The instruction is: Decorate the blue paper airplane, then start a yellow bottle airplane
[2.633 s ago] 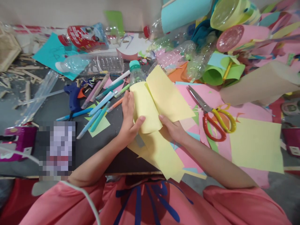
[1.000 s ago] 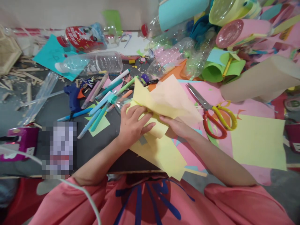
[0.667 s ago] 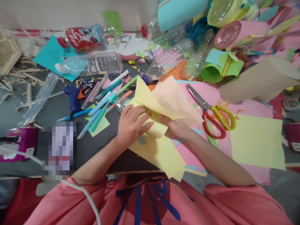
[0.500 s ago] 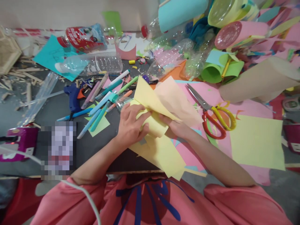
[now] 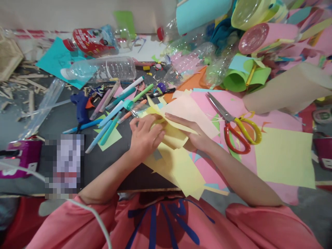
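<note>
A small clear plastic bottle [image 5: 138,110] with a green cap lies on its side, yellow paper [image 5: 174,135] curled around its body. My left hand [image 5: 145,136] is closed over the wrapped bottle near its shoulder, fingers bent onto the paper. From the other side, my right hand [image 5: 195,133] grips the paper's loose flap, its fingers stretched along the flap's outer face and the thumb hidden. Beneath both hands lies a cut yellow sheet [image 5: 185,169]. Scissors [image 5: 229,121] with red and yellow handles rest to the right of my right hand.
Markers [image 5: 111,129] and a blue glue gun [image 5: 81,107] lie at the left. Clear bottles [image 5: 114,69] and a brown paper roll [image 5: 282,88] are farther back. A yellow sheet [image 5: 285,155] lies on pink paper at the right. A white cable [image 5: 93,211] crosses the front left.
The upright yellow flap has been folded down toward the bottle. My right hand has moved up, its fingers now over the flap. My left hand stays in nearly the same place.
</note>
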`<state>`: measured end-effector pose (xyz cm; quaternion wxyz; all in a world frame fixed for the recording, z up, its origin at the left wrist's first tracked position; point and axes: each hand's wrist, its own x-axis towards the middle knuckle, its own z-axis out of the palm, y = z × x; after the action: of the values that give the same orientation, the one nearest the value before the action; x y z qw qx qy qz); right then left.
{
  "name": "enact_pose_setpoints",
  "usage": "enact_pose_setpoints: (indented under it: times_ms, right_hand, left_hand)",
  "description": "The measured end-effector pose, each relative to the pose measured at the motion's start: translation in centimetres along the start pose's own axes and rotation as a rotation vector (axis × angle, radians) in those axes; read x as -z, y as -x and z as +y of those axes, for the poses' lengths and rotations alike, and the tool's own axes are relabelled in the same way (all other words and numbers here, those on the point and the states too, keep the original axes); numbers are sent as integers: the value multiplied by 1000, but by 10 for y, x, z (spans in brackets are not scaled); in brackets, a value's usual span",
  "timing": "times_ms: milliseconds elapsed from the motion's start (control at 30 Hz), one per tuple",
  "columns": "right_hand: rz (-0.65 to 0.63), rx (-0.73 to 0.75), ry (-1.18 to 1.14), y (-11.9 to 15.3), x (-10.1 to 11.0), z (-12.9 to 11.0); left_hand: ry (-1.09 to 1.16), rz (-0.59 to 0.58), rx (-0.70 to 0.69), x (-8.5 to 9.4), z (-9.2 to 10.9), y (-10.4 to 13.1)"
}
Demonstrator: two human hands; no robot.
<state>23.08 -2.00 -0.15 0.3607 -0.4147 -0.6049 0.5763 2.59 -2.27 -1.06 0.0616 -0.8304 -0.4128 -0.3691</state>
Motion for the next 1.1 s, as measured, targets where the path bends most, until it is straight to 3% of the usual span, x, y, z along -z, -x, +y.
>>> enact_pose_setpoints:
  times_ms: [167,300,533,600,700,800,933,1100]
  right_hand:
    - [-72,122,202,4,4,-5]
    - [-6,143,335,8,-1,-1]
    - [188,27,75,0,-1,2]
    - [254,-10,-99,-2,-1,1]
    - [299,-99,-434,-3,-8,0]
    - [262,-209,-653,-1,-18,-2]
    - [203,-305,-727,4,-30,0]
    - [240,-281,-554,10,-36,11]
  left_hand:
    - [-54,49,38,-5,-3,5]
    - [4,48,-4,-3,-2,1]
    - [180,-5,5,-3,-5,2]
    - [321,36,119,-7,-11,5]
    - [633,126,438,-15,-19,9]
    - [1055,52,727,-20,-19,6]
    - [1432,-148,965,-15,-10,-3]
    - [1515,-218,1100,-5,-6,-9]
